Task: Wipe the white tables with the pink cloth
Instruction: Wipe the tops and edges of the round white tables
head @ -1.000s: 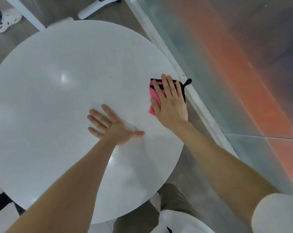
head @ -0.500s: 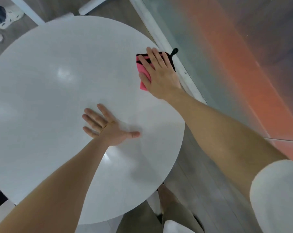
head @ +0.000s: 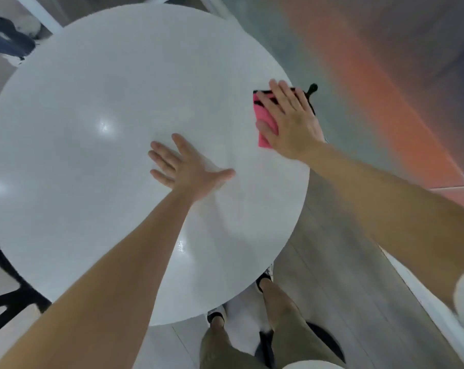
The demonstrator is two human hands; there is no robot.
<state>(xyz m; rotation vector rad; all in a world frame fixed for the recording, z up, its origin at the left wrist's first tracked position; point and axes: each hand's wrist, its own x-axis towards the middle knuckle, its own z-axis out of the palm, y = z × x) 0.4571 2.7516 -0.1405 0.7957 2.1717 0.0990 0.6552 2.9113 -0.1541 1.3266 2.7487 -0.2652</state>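
Right hand (head: 289,123) presses flat, fingers straight, on the folded pink cloth (head: 265,121) at the round white table (head: 92,169)'s right edge, left hand (head: 185,166) splayed, bracing; soft, light cloth probably bunches unless palmed.

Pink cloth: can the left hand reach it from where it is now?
Probably yes. The left hand lies flat on the table close to the cloth, with only bare tabletop between them. The right hand presses flat over most of the cloth, leaving mainly the strip facing the left hand exposed.
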